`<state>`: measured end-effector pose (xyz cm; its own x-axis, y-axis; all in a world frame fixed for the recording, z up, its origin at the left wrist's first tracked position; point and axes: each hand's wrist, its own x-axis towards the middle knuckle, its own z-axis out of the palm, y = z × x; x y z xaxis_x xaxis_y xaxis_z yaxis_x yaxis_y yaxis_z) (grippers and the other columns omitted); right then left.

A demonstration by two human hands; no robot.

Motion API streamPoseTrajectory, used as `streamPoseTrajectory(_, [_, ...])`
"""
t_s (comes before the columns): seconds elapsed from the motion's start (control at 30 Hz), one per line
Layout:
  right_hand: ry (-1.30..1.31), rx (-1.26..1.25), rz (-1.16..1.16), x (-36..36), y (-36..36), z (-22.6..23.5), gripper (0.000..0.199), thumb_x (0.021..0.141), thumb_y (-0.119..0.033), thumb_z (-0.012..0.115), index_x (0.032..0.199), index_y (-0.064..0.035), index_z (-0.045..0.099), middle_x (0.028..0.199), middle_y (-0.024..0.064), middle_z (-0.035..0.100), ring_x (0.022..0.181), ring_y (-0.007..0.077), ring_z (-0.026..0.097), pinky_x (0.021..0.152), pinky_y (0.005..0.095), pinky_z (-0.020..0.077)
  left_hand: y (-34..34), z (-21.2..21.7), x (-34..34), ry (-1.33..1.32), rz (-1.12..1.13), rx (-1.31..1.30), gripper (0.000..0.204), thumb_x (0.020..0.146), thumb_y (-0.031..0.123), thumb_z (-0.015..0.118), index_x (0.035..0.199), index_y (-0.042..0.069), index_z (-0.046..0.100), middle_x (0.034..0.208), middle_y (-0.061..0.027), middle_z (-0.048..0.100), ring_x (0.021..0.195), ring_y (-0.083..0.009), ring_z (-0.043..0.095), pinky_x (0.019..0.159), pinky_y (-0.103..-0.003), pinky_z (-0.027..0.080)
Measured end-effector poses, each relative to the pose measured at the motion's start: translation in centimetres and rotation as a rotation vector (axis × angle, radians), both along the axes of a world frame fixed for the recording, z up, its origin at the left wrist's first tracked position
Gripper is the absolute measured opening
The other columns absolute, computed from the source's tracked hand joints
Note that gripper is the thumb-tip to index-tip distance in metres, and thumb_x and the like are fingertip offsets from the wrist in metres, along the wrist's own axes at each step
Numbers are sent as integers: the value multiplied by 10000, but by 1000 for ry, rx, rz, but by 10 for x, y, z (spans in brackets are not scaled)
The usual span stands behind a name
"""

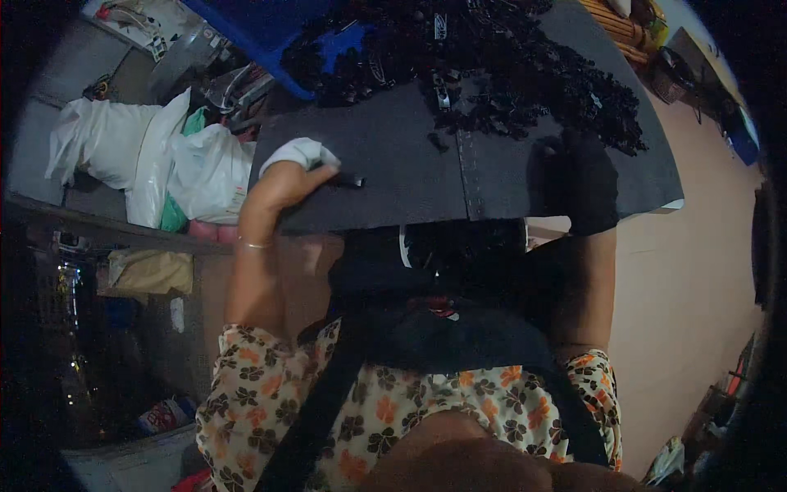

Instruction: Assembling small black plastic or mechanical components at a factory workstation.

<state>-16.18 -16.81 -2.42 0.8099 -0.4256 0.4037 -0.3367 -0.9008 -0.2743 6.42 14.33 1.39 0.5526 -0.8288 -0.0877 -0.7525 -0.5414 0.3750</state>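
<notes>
A: What sits at the far left of the frame?

B: White plastic bags, bunched together in the upper left, just off the edge of the dark tabletop. They look set aside there, out of the working area.

A: And moving toward the centre?

B: The left hand rests at the tabletop's left edge, left of centre. Its grip is pressed together, pinching a small black piece that lies flat on the surface. A white wrapping covers the fingers, probably as protection. Holding the piece low against the tabletop likely keeps it steady.

A: What lies above that?

B: A large heap of small black parts spreads across the upper middle, near both hands. A blue bin touches its upper left side.

A: And on the right?

B: The right hand, in a dark glove, lies on the tabletop just below the heap. I cannot tell whether its grip is spread or closed; it is too dark.
</notes>
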Motion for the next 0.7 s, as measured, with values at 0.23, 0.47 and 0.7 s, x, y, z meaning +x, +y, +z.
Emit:
streamPoseTrajectory(0.23, [-178, -80, 128, -9, -23, -28, 283, 791, -155, 552, 1051, -44, 540, 986, 187, 578, 924, 355, 550, 772, 403, 450, -109, -16, -10, -526, -208, -452, 292, 792, 275, 612, 998, 68, 615, 913, -156, 612, 877, -332, 568, 772, -376, 447])
streamPoseTrajectory(0.47, [-271, 424, 267, -7, -38, -36, 251, 803, -136, 579, 1023, -16, 572, 937, 91, 605, 869, 208, 567, 741, 319, 459, -149, -9, -40, -360, -234, -504, 273, 800, 299, 596, 948, 71, 621, 852, -124, 626, 766, -318, 594, 693, -389, 469])
streamPoseTrajectory(0.7, [-460, 843, 76, -19, 1, -23, 253, 820, -157, 631, 1022, -10, 592, 869, 29, 617, 788, 92, 555, 665, 228, 453, -71, -130, -142, 461, -580, 157, 282, 748, 81, 564, 1019, 135, 615, 1034, -111, 598, 960, -294, 557, 840, -357, 445])
